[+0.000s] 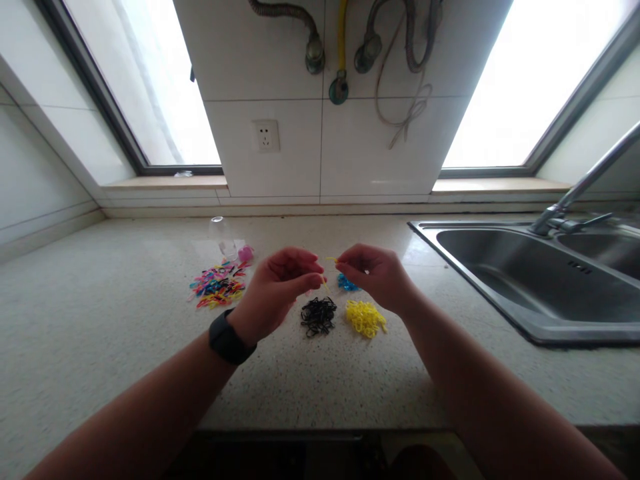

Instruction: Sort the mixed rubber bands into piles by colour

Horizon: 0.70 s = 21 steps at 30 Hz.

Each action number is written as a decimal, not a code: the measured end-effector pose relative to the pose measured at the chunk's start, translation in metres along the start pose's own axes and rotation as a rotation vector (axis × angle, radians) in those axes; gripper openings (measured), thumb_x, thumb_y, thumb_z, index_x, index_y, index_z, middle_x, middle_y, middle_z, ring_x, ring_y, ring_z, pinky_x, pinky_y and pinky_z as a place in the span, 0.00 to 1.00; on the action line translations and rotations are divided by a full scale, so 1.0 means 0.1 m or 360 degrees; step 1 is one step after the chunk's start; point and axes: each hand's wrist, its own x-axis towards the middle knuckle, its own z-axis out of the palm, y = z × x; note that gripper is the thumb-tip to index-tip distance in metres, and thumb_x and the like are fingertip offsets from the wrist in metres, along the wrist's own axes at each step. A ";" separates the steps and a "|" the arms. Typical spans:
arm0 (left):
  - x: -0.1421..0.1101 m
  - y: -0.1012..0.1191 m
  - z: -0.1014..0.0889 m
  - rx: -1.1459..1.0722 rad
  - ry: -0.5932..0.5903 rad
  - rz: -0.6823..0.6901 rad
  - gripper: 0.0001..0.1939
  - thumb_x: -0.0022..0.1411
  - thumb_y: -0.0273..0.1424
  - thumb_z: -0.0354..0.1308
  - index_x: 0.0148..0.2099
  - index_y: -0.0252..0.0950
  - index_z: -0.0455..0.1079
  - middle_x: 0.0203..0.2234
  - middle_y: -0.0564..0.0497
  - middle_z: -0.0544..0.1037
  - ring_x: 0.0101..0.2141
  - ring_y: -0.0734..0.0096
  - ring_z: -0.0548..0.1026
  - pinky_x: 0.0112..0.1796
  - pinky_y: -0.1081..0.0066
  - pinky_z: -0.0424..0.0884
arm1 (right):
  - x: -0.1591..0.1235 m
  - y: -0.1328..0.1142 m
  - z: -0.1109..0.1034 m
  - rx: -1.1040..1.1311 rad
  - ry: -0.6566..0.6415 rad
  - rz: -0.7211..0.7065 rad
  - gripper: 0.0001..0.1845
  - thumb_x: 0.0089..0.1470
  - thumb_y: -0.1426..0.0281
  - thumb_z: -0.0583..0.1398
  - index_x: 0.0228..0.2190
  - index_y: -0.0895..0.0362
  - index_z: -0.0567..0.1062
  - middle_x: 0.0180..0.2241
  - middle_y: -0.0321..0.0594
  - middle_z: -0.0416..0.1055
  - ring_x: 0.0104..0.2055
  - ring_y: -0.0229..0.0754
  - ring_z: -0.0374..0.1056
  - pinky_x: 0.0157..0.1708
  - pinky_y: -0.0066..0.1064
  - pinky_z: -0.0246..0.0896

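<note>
My left hand [283,283], with a black band on its wrist, pinches a small yellow rubber band [325,285] between thumb and finger. Opposite it, my right hand [373,270] is closed on another thin yellow piece, seemingly a rubber band [331,259]. Under the hands lie a pile of black rubber bands [319,317] and a pile of yellow rubber bands [365,319]. Blue rubber bands [347,283] show partly behind my right hand. Left of my left hand spreads a mixed-colour pile of rubber bands [218,285].
A clear plastic container [223,237] lies behind the mixed pile, beside a small pink object [245,253]. On the right, a steel sink [480,287] with a faucet [555,217] is set into the speckled counter [125,320]. A tiled wall stands behind.
</note>
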 end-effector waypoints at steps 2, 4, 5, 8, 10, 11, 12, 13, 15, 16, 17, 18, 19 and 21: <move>0.01 0.01 0.00 -0.0009 0.0034 -0.0013 0.15 0.48 0.21 0.72 0.39 0.37 0.76 0.28 0.55 0.81 0.28 0.82 0.77 0.31 0.82 0.74 | -0.01 -0.04 0.00 0.0036 -0.0005 -0.0026 0.07 0.51 0.66 0.66 0.29 0.57 0.78 0.21 0.33 0.67 0.22 0.31 0.56 0.21 0.28 0.52; 0.01 0.02 -0.01 -0.0011 0.0067 -0.0010 0.15 0.47 0.22 0.72 0.39 0.37 0.76 0.28 0.55 0.81 0.28 0.82 0.77 0.31 0.82 0.74 | -0.02 -0.09 -0.01 0.0089 -0.0017 -0.0052 0.06 0.51 0.67 0.67 0.29 0.56 0.77 0.21 0.32 0.67 0.22 0.32 0.57 0.21 0.28 0.53; 0.01 0.02 -0.01 -0.0018 0.0082 -0.0004 0.15 0.47 0.22 0.72 0.39 0.37 0.76 0.28 0.55 0.81 0.28 0.82 0.77 0.31 0.82 0.74 | -0.03 -0.11 0.00 0.0116 -0.0022 -0.0066 0.06 0.50 0.67 0.67 0.29 0.56 0.77 0.21 0.32 0.67 0.22 0.32 0.57 0.21 0.28 0.54; 0.01 0.05 -0.02 -0.0060 0.0122 0.0029 0.15 0.47 0.22 0.72 0.39 0.37 0.76 0.28 0.55 0.81 0.28 0.81 0.78 0.32 0.81 0.75 | -0.05 -0.18 0.00 0.0162 -0.0032 -0.0112 0.04 0.49 0.69 0.67 0.29 0.55 0.77 0.20 0.32 0.66 0.22 0.32 0.58 0.21 0.28 0.54; 0.01 0.07 -0.03 -0.0074 0.0134 0.0045 0.16 0.47 0.22 0.72 0.39 0.37 0.76 0.28 0.55 0.80 0.28 0.80 0.77 0.32 0.81 0.75 | -0.07 -0.22 0.00 0.0153 -0.0032 -0.0140 0.04 0.49 0.69 0.67 0.29 0.55 0.77 0.20 0.32 0.66 0.22 0.32 0.57 0.20 0.28 0.54; 0.01 0.08 -0.04 -0.0068 0.0136 0.0048 0.17 0.47 0.22 0.71 0.40 0.38 0.75 0.28 0.56 0.80 0.28 0.80 0.77 0.33 0.80 0.75 | -0.08 -0.24 0.00 0.0141 -0.0036 -0.0149 0.04 0.49 0.69 0.67 0.29 0.55 0.78 0.20 0.32 0.66 0.22 0.33 0.57 0.20 0.29 0.54; 0.01 0.09 -0.04 -0.0055 0.0136 0.0049 0.18 0.47 0.22 0.71 0.41 0.38 0.75 0.28 0.56 0.80 0.28 0.80 0.77 0.33 0.80 0.76 | -0.09 -0.25 0.00 0.0126 -0.0042 -0.0158 0.04 0.49 0.69 0.67 0.29 0.54 0.78 0.20 0.32 0.66 0.22 0.33 0.57 0.20 0.29 0.54; 0.01 0.09 -0.05 -0.0038 0.0133 0.0048 0.19 0.47 0.22 0.71 0.42 0.39 0.74 0.28 0.56 0.80 0.28 0.81 0.77 0.33 0.80 0.76 | -0.10 -0.26 0.00 0.0114 -0.0050 -0.0168 0.04 0.49 0.69 0.67 0.29 0.54 0.78 0.21 0.33 0.66 0.22 0.33 0.57 0.20 0.29 0.54; 0.00 0.10 -0.05 -0.0014 0.0124 0.0046 0.19 0.47 0.23 0.70 0.43 0.39 0.74 0.28 0.56 0.80 0.28 0.81 0.77 0.33 0.81 0.76 | -0.11 -0.28 -0.01 0.0101 -0.0062 -0.0186 0.04 0.49 0.69 0.67 0.29 0.54 0.78 0.21 0.33 0.67 0.22 0.33 0.58 0.20 0.30 0.55; 0.00 0.10 -0.04 -0.0013 0.0116 0.0042 0.20 0.47 0.22 0.70 0.43 0.39 0.73 0.28 0.56 0.79 0.28 0.81 0.77 0.33 0.81 0.76 | -0.11 -0.29 -0.01 0.0099 -0.0062 -0.0193 0.04 0.49 0.69 0.67 0.29 0.54 0.78 0.21 0.33 0.67 0.22 0.33 0.58 0.20 0.30 0.55; 0.00 0.10 -0.04 -0.0019 0.0107 0.0038 0.20 0.47 0.22 0.70 0.43 0.39 0.73 0.28 0.57 0.79 0.28 0.81 0.77 0.33 0.81 0.76 | -0.11 -0.30 -0.01 0.0102 -0.0059 -0.0201 0.04 0.49 0.69 0.67 0.29 0.54 0.78 0.21 0.33 0.67 0.22 0.33 0.58 0.20 0.30 0.55; 0.00 0.10 -0.04 -0.0030 0.0097 0.0035 0.20 0.46 0.22 0.70 0.43 0.39 0.73 0.28 0.56 0.79 0.28 0.81 0.77 0.32 0.81 0.76 | -0.11 -0.30 -0.01 0.0106 -0.0056 -0.0206 0.03 0.49 0.70 0.67 0.29 0.54 0.78 0.21 0.33 0.67 0.22 0.33 0.58 0.20 0.30 0.54; -0.01 0.10 -0.03 -0.0039 0.0089 0.0033 0.20 0.46 0.22 0.70 0.43 0.39 0.73 0.28 0.56 0.79 0.27 0.81 0.77 0.32 0.81 0.76 | -0.11 -0.31 -0.01 0.0108 -0.0053 -0.0206 0.03 0.49 0.70 0.67 0.29 0.54 0.78 0.21 0.33 0.67 0.22 0.33 0.58 0.20 0.30 0.54; -0.01 0.10 -0.03 -0.0050 0.0076 0.0033 0.20 0.46 0.21 0.70 0.43 0.39 0.73 0.28 0.56 0.79 0.27 0.81 0.77 0.32 0.81 0.76 | -0.11 -0.31 -0.01 0.0108 -0.0054 -0.0202 0.03 0.49 0.70 0.67 0.28 0.55 0.78 0.21 0.33 0.68 0.22 0.33 0.58 0.20 0.30 0.54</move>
